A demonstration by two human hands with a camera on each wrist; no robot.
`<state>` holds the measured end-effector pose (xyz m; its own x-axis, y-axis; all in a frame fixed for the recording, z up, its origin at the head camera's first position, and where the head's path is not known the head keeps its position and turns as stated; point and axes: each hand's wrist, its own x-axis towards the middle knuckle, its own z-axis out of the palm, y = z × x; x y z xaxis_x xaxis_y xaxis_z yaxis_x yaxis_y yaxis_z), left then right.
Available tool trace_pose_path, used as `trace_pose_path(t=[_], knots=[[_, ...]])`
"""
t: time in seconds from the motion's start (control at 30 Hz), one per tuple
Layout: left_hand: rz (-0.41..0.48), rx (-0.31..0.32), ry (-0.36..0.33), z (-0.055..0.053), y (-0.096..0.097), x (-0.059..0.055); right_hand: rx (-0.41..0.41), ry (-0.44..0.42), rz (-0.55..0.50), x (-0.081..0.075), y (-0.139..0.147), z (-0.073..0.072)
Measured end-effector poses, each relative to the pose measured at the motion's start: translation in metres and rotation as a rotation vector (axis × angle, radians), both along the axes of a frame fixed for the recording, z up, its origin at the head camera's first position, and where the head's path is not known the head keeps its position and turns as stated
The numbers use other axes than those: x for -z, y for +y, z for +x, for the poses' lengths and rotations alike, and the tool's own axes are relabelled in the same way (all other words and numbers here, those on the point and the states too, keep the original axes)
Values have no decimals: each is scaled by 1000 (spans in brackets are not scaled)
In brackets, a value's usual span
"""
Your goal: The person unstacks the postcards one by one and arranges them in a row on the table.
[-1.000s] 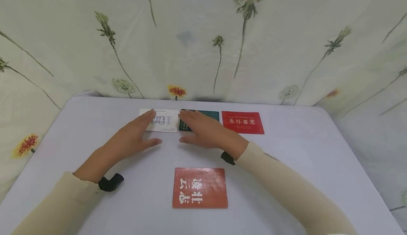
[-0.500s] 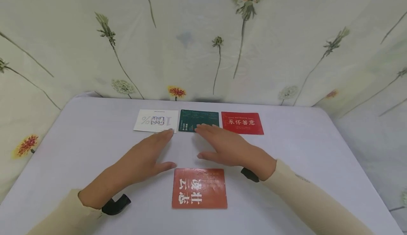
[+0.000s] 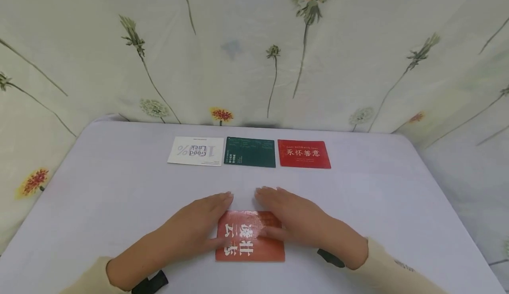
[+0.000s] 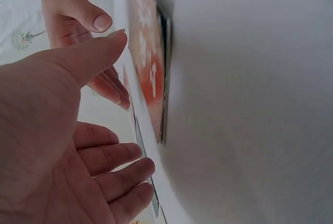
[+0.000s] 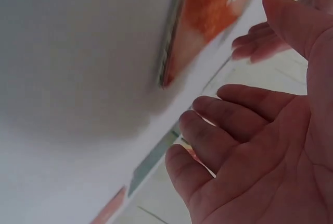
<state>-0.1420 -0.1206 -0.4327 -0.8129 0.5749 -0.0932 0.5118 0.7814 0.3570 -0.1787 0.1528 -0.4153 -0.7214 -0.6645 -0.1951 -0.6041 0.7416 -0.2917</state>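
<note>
An orange-red card stack (image 3: 254, 223) with white Chinese characters lies flat near the table's front middle; the left wrist view shows layered edges on this stack (image 4: 148, 62). My left hand (image 3: 195, 225) hovers over its left side, fingers extended, thumb apart. Over its right side is my right hand (image 3: 304, 219), in a mirrored pose. Both wrist views show the palms facing the stack and holding nothing; whether the thumbs touch it I cannot tell. Beyond the hands lie a white "Good Luck" card (image 3: 195, 151), a dark green card (image 3: 250, 152) and a red card (image 3: 304, 154), side by side.
A white cloth covers the table (image 3: 119, 174). Behind its far edge hangs a pale curtain (image 3: 230, 64) printed with dandelions and flowers. Dark camera mounts sit at both wrists.
Both hands have drawn back from above the white and green cards toward me and now hover over the orange-red card stack. The cards have stayed in place.
</note>
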Motion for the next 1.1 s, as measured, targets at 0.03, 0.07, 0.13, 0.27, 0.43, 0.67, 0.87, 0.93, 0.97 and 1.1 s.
trace_pose_path(t=[0.03, 0.07, 0.13, 0.27, 0.43, 0.67, 0.87, 0.93, 0.97, 1.1], knots=[[-1, 9, -8, 2, 1, 2, -1, -9, 0, 2, 2, 4], [-2, 18, -13, 4, 1, 3, 0, -16, 0, 3, 3, 7], [-5, 33, -15, 8, 3, 6, -1, -28, 5, 6, 7, 13], [-4, 65, 16, 16, 4, 10, -16, -33, 7, 10, 13, 24], [-20, 87, 31, 22, 5, 13, -41, -11, 9, 14, 19, 34], [-31, 104, 71, 25, 6, 14, -56, 10, 26, 18, 20, 42], [-28, 114, 87, 26, 6, 14, -47, 0, 8, 19, 21, 45], [-30, 116, 87, 26, 6, 14, -41, -8, 9, 19, 21, 45], [-31, 117, 87, 26, 6, 14, -39, -12, 10, 19, 21, 45], [-43, 110, 71, 26, 6, 13, -25, -21, 16, 17, 21, 44]])
